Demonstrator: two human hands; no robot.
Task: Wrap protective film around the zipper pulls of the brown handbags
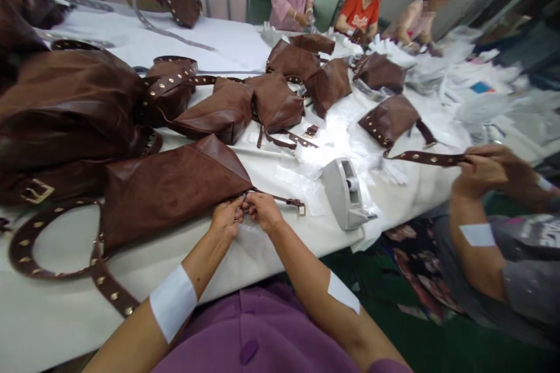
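A brown leather bag (175, 186) lies on the white-covered table in front of me, its studded strap (26, 245) looped out at the left. At the bag's right end my left hand (228, 215) and my right hand (262, 210) meet, fingers closed in a pinch at the corner where a thin strap begins. That strap runs right and ends in a small gold buckle (301, 208). What lies between my fingertips is too small to make out.
More brown bags (275, 102) and a large brown bag pile (65, 105) lie beyond. A grey tape dispenser (343, 195) stands right, before plastic wrap. A person's hands (481, 172) at the right hold a bag's strap. Several people stand or sit across the table (219, 41).
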